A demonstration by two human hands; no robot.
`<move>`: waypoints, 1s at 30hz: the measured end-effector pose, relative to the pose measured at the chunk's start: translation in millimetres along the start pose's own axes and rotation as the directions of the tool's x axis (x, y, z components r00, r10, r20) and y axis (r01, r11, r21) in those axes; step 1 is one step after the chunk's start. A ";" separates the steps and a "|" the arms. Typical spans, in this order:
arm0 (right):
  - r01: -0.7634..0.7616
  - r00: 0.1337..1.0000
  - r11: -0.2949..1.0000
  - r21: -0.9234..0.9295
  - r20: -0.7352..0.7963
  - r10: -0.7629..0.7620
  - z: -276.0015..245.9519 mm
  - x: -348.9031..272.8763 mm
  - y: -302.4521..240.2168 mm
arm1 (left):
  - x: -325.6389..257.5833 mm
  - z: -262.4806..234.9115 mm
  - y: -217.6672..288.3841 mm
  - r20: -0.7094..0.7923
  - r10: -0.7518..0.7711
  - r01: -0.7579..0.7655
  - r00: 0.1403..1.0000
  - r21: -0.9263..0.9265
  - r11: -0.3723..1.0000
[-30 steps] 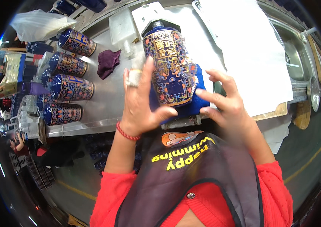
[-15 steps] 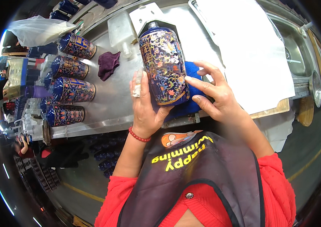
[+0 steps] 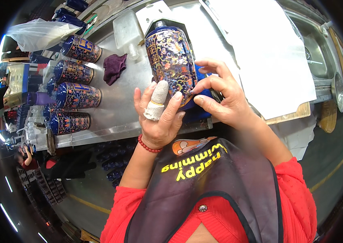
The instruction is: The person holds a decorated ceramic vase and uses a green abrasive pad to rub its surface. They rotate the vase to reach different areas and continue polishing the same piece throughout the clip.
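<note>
A dark blue bottle [image 3: 172,60] with a colourful floral pattern lies tilted on a blue cloth pad [image 3: 204,94], its clear neck pointing away from me. My left hand [image 3: 158,111] is beside the bottle's near end, fingers apart and holding nothing. One of its fingers wears a whitish cloth finger cover [image 3: 159,97]. At the bottle's lower right edge, the thumb and forefinger of my right hand [image 3: 226,95] come together in a pinch; what lies between the tips is too small to make out. Its other fingers are bent above the pad.
Several similar patterned bottles [image 3: 78,96] line the metal table's left side. A purple rag [image 3: 115,68] and a clear plastic box [image 3: 128,30] lie nearer the middle. White sheets [image 3: 274,60] cover the right, before a metal sink [image 3: 317,56].
My left hand has come off the bottle's side toward its near end, fingers spreading. My right hand has moved slightly left and down, its thumb and forefinger closing at the bottle's edge.
</note>
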State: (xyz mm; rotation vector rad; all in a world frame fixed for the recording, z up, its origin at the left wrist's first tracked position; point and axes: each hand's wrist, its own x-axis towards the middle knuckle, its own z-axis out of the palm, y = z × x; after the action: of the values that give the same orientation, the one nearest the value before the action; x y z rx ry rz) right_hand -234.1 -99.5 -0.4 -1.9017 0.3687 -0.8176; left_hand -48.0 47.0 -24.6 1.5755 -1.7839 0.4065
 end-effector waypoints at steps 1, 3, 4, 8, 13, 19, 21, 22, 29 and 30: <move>-0.007 1.000 1.000 0.008 0.006 0.007 -0.3 0.9 -0.4 | 0.2 0.1 0.5 -0.003 -0.001 0.001 1.000 -0.006 1.000; -0.032 0.999 0.998 0.053 0.014 0.031 -1.8 1.4 -0.9 | 0.8 -0.2 1.6 -0.003 0.000 0.000 1.000 -0.009 1.000; -0.049 0.999 0.995 0.091 0.018 0.048 -3.4 1.1 -0.9 | 1.2 -0.8 2.5 0.000 0.002 -0.002 1.000 -0.006 1.000; -0.136 0.990 0.986 0.092 0.034 0.134 -10.2 -3.6 1.1 | 4.5 -2.0 6.2 0.030 0.041 -0.042 0.999 0.033 0.999; -0.106 0.994 0.994 0.021 -0.019 0.107 -11.7 -11.6 6.9 | 9.1 0.4 15.8 0.046 0.065 -0.068 0.997 0.076 0.995; -0.088 0.996 0.993 -0.082 -0.030 0.085 -12.3 -18.2 10.2 | 9.8 2.1 24.9 0.021 0.001 -0.004 1.000 0.133 0.991; -0.079 0.997 0.992 -0.097 -0.029 0.076 -11.7 -18.9 11.2 | 10.0 3.1 24.7 0.026 0.041 -0.044 0.999 0.138 0.990; -0.069 0.997 0.992 -0.105 -0.026 0.067 -11.1 -19.1 11.9 | 10.2 3.3 24.8 0.030 0.059 -0.062 0.998 0.141 0.988; 0.037 0.999 0.987 -0.159 -0.012 -0.039 -8.2 -21.1 18.9 | 13.9 0.2 26.5 0.057 -0.076 0.071 0.995 0.078 0.994; 0.057 0.998 0.978 -0.201 -0.001 -0.058 -6.8 -21.2 19.6 | 14.5 1.9 23.9 0.062 -0.084 0.080 0.995 0.066 0.995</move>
State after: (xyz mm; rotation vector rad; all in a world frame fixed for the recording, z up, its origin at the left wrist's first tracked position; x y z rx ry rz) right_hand -252.2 -101.0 -23.8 -2.1060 0.4156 -0.8521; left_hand -71.4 40.1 -10.8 1.7176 -1.7633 0.3807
